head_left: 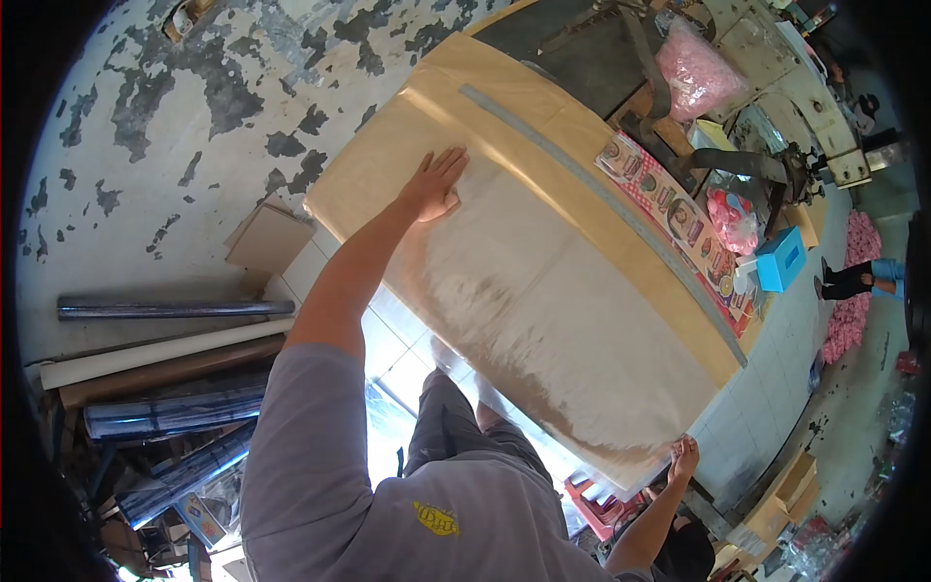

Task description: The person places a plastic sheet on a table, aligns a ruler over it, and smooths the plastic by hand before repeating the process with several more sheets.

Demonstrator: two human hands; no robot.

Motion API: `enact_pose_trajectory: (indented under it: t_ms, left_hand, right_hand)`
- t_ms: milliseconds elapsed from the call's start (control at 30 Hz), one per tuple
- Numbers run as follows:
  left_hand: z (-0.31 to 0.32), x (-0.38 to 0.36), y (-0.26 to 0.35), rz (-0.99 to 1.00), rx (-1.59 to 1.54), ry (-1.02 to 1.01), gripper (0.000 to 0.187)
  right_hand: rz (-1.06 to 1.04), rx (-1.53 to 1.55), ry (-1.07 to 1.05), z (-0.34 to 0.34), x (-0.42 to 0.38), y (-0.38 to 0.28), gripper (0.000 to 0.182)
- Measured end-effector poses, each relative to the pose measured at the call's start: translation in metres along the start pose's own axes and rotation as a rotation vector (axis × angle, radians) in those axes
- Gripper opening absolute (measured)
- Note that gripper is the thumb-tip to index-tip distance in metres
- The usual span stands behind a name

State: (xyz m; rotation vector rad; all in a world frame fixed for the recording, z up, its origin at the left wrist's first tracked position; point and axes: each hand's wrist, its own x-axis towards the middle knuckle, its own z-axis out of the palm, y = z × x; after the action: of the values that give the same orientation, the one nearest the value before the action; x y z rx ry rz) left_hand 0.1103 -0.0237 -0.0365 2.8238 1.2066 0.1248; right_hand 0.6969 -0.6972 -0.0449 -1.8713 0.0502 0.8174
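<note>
A wide sheet of clear plastic film (pixel 553 320) lies spread over the tan tabletop (pixel 388 175). The left hand (pixel 433 184) presses flat on it, fingers spread, gripping nothing. The right hand (pixel 682 458) curls over the sheet's near corner. The film could crease or slide off that edge. A long grey metal ruler (pixel 601 209) lies beyond; floor space is tight.

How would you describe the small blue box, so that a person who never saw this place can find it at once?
Start from the big tan worktable with a long grey ruler across it. Follow the ruler to the far right edge, past the strip of red printed cards. There stands the blue box, the only bright blue, square-sided thing among pink bags.
</note>
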Motion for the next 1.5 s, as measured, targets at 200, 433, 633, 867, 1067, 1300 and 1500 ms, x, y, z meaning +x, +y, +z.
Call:
enact_pose_trajectory:
  t_ms: [200,433,633,867,1067,1300,1500]
  left_hand:
    - [-0.011,0.003,0.002,-0.04,-0.162,-0.028,0.077]
    - [-0.009,0.005,-0.004,-0.009,-0.195,-0.01,0.073]
    - [-0.003,0.011,-0.006,0.01,-0.166,0.034,0.07]
    - [-0.005,0.011,0.0,-0.067,-0.199,0.171,0.065]
    - [0.015,0.032,0.005,-0.392,-0.532,0.425,0.057]
    - [0.012,0.043,0.001,-0.42,-0.678,0.535,0.041]
    - [0.018,0.044,-0.001,-0.392,-0.674,0.524,0.034]
  right_hand:
    - [-0.004,-0.036,-0.004,0.002,-0.002,-0.001,0.01]
    - [-0.001,-0.014,-0.017,-0.004,0.005,0.005,0.009]
    - [-0.041,0.072,-0.098,-0.007,0.009,0.007,0.017]
    - [-0.036,0.084,-0.064,-0.003,0.008,0.008,0.018]
    - [-0.055,0.117,-0.057,-0.002,0.008,0.01,0.019]
    - [-0.071,0.123,-0.053,0.002,0.004,0.008,0.018]
    - [-0.031,0.115,-0.066,0.001,0.002,0.003,0.015]
